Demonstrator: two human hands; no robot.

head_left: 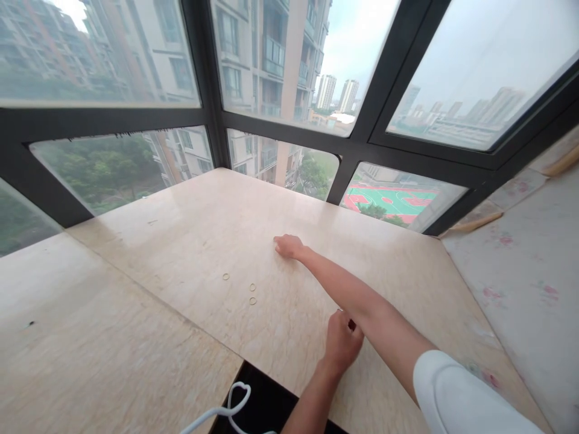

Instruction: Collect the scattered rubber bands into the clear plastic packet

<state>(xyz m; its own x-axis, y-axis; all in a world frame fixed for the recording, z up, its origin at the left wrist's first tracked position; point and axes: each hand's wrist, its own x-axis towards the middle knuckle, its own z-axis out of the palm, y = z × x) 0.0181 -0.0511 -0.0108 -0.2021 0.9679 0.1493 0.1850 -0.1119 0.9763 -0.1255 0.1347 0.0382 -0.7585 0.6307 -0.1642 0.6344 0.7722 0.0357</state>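
My right hand [288, 246] reaches across the marble-patterned sill, fingers closed and fingertips down at the surface. Anything pinched there is too small to make out. Below the right forearm, my left hand [342, 341] is curled into a fist near the stone top. A dark spot shows between its fingers, and I cannot tell whether it is an object or a shadow. To the left of both hands lie three thin, pale gold rings: one ring [225, 276] lies apart, while another ring [253, 287] and a third ring [253, 301] lie close together.
Dark-framed windows [289, 129] enclose the far side of the stone sill [149, 259]. A white cable [212, 413] loops over a black opening [265, 398] at the front edge. A small dark speck [31, 323] lies at left. Floral wallpaper [520, 289] borders the right.
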